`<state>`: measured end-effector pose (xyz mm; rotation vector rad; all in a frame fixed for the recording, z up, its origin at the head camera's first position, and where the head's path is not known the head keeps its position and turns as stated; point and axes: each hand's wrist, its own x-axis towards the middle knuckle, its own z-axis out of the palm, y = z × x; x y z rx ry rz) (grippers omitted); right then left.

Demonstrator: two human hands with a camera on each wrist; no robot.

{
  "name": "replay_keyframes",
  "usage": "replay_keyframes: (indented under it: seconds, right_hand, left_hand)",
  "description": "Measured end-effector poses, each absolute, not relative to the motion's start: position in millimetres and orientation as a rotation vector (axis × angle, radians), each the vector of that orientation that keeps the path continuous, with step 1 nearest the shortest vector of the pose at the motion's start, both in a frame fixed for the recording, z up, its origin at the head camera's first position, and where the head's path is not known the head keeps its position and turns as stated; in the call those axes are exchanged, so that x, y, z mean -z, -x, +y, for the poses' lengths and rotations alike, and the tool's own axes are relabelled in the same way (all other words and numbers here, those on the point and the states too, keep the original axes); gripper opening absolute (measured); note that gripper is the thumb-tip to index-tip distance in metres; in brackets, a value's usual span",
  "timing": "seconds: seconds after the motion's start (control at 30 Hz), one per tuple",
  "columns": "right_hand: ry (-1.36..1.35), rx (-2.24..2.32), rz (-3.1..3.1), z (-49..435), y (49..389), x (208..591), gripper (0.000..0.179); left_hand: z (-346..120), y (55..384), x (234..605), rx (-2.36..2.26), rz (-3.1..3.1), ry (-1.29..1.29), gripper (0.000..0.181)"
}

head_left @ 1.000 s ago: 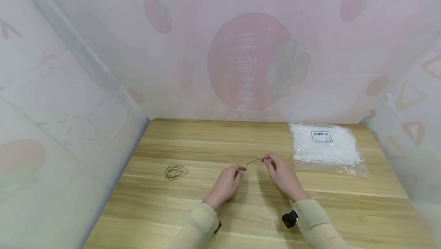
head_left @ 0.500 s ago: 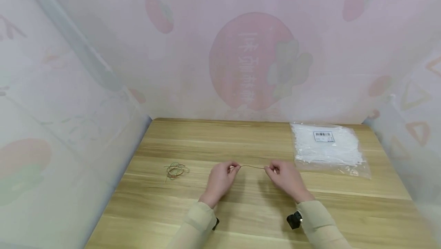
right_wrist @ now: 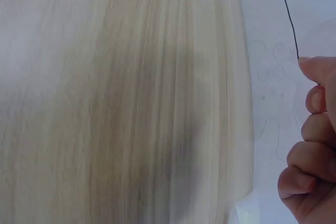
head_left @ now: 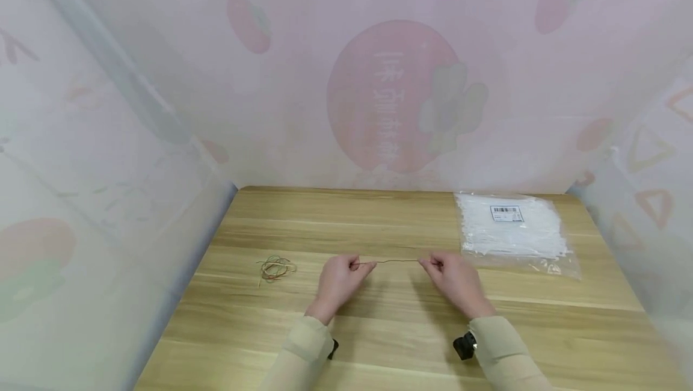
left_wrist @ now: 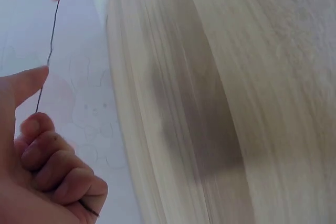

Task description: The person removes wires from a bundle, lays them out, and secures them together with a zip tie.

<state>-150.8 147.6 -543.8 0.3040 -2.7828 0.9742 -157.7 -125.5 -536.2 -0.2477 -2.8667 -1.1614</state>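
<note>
A thin reddish-brown wire [head_left: 397,260] stretches nearly straight between my two hands, a little above the table. One part of it is gripped in the curled fingers of my left hand [head_left: 339,286], with the thumb pressing along it; in the left wrist view the wire [left_wrist: 53,38] runs up past the thumb tip. My right hand [head_left: 457,283] pinches the other part between thumb and fingers. From that thumb tip the wire [right_wrist: 288,11] leads away in the right wrist view. Both wire ends are mostly hidden in the hands.
A loose coil of coloured wires [head_left: 275,269] lies on the wooden table [head_left: 346,222] to the left. At the back right rests a clear plastic bag [head_left: 511,225] of white strips with a barcode label. Printed cloth walls [head_left: 271,108] enclose the table's back and sides.
My hands have moved apart, the left one to the left and the right one to the right and lower. The wire between them went from a short bent arc to a longer, nearly straight line.
</note>
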Motion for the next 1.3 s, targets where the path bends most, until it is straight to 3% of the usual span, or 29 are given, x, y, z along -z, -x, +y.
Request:
replay_keyframes:
  seconds: [0.5, 0.73, 1.0, 1.13, 1.3]
  right_hand:
    - [-0.29, -1.283, -2.78, 158.5, 144.9, 533.5, 0.034]
    - [-0.336, -1.228, -2.754, 160.5, 144.9, 534.4, 0.046]
    - [-0.393, -1.065, -2.726, 161.3, 146.9, 536.9, 0.051]
    - [-0.342, -0.989, -2.803, 164.5, 147.5, 537.9, 0.043]
    - [-0.32, -0.93, -2.896, 166.3, 148.4, 539.4, 0.021]
  left_hand:
    - [-147.1, 160.8, 528.2, 1.205, -2.936, 0.311, 0.028]
    - [-150.0, 163.1, 529.8, 1.105, -2.92, 0.313, 0.02]
    - [-148.0, 164.5, 531.3, 0.967, -2.914, 0.287, 0.032]
    - [-148.6, 164.1, 531.0, 0.993, -2.909, 0.247, 0.037]
    - [-149.3, 164.4, 528.1, 1.123, -2.931, 0.352, 0.024]
